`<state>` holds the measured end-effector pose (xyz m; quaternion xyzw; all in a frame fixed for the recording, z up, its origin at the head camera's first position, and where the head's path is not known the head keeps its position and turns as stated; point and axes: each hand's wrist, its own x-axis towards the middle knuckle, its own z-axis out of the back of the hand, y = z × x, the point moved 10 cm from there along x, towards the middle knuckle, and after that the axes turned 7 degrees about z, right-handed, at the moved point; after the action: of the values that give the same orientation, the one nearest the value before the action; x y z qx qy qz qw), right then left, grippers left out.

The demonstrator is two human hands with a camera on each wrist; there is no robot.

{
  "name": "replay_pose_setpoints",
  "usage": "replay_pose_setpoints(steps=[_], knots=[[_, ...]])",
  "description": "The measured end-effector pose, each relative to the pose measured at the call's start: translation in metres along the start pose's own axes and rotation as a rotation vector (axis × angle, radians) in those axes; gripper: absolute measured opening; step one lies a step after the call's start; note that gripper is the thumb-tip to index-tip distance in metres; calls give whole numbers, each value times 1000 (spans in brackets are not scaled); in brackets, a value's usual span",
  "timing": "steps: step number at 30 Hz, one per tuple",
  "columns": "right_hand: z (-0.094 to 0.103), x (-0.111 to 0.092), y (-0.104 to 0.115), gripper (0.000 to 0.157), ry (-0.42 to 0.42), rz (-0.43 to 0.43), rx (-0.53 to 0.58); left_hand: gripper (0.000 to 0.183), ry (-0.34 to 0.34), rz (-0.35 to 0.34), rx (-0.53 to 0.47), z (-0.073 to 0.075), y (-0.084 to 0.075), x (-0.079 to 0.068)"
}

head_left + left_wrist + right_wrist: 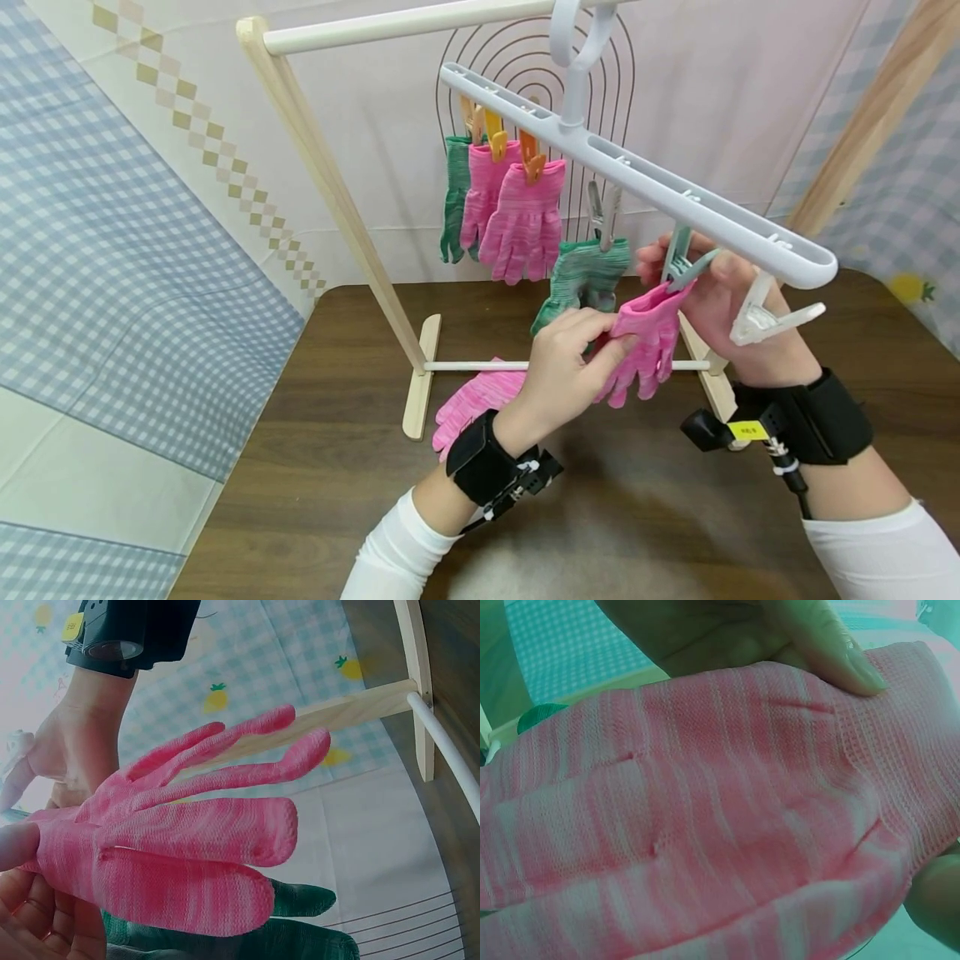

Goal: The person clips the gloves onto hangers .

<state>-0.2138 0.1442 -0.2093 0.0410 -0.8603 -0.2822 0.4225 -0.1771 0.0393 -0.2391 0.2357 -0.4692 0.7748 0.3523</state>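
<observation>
My left hand (566,367) pinches a pink knit glove (648,333) near its cuff, thumb in front. The glove's fingers dangle downward; the left wrist view shows them spread out large. At the cuff sits a grey-green clothespin (681,265) hung from the white hanger (705,200). My right hand (738,312) is around this clothespin, thumb at one lever and fingers behind it. Just left of the held glove, a green glove (588,271) hangs from a grey clothespin (603,221). The right wrist view is filled by the glove's striped knit (727,795).
Two pink gloves (525,217) and a green glove (455,200) hang farther left from orange and yellow clothespins. A white clothespin (765,317) dangles at the hanger's right end. Another pink glove (476,404) lies on the table (315,467). A wooden rack (337,200) carries the hanger.
</observation>
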Motion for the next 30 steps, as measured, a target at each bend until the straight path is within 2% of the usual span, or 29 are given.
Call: replay_pose_setpoints(steps=[13, 23, 30], knots=[[-2, 0, 1, 37, 22, 8, -34, 16, -22, 8, -7, 1, 5, -5], [-2, -3, 1, 36, 2, 26, -59, 20, -11, 46, -60, -2, 15, -14], [-3, -6, 3, 38, 18, 41, -105, 22, -10, 54, -94, -2, 18, -18]])
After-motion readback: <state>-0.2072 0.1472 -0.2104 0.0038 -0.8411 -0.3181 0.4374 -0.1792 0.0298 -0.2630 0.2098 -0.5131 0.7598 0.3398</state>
